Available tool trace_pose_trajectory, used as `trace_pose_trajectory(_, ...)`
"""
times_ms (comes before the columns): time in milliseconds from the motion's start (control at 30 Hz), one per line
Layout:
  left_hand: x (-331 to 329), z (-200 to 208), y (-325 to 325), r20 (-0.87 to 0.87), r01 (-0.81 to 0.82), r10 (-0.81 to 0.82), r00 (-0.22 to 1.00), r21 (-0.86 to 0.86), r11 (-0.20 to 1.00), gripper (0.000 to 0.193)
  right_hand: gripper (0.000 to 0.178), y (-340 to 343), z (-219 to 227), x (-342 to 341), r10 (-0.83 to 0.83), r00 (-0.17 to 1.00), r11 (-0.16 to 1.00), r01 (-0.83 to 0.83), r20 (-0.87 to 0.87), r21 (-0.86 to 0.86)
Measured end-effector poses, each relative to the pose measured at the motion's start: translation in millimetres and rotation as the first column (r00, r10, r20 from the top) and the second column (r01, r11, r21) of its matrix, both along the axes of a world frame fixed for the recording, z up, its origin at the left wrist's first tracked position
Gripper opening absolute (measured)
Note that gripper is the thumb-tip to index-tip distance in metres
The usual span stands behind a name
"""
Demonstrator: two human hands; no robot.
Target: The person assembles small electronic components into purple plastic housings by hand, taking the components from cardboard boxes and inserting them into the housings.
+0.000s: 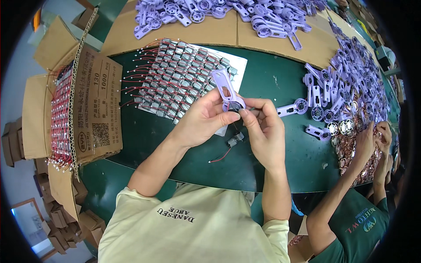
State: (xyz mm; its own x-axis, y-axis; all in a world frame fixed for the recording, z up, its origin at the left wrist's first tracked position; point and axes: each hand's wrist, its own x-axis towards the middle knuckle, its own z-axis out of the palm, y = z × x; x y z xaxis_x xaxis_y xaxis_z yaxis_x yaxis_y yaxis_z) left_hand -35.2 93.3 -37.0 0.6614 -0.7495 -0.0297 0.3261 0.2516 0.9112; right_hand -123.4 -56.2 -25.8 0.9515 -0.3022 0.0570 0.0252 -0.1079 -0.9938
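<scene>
Between my two hands is a purple plastic housing (222, 82), its long slotted handle pointing up and away from me. My left hand (204, 116) is closed round its left side, with the thumb on the round end. My right hand (265, 131) pinches the round end from the right, thumb and fingers close together. Something dark sits in that round end, mostly hidden by my thumbs. Just below my hands a small motor (235, 140) with a red wire lies on the green table (184, 153). Behind my left hand, many wired motors stand in rows on a white board (238, 70).
At left stands an open cardboard box (98, 105) packed with wired motors (62, 118). Purple housings pile up on cardboard (210, 33) at the back and at right (357, 79). A co-worker's hands (370, 142) work over copper-coloured round parts (351, 151) at right.
</scene>
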Motion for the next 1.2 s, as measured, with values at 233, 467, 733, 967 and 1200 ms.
trace_pose_trajectory(233, 0.3, -1.5, -1.0, -0.179, -0.037, 0.028, 0.983, -0.048, 0.998, 0.034, 0.018, 6.9, -9.4, 3.1, -0.067, 0.991, 0.996, 0.060, 0.119, 0.059)
trace_pose_trajectory(467, -3.1, 10.8, -1.4, -0.029, -0.014, 0.016, 0.999, 0.096, 0.995, 0.042, 0.016, -4.5, 1.1, 3.3, -0.093, 0.996, 0.945, 0.091, -0.010, 0.314)
trace_pose_trajectory(733, -16.0, -0.7, -10.2, 0.352, -0.197, 0.147, 0.924, 0.110, 0.974, 0.030, 0.018, -1.2, -2.1, 4.0, -0.005, 0.999, 0.883, 0.027, -0.049, 0.469)
trace_pose_trajectory(967, -15.4, -1.3, -11.4, 0.484, -0.328, 0.203, 0.851, 0.187, 0.926, 0.028, 0.021, 7.2, -3.8, 7.6, -0.064, 0.995, 0.909, 0.088, -0.073, 0.408)
trace_pose_trajectory(1200, -17.0, -1.6, -12.0, 0.607, -0.293, 0.144, 0.782, 0.154, 0.943, 0.028, 0.022, -5.6, -7.9, 8.8, 0.016, 0.995, 0.758, 0.050, -0.095, 0.651)
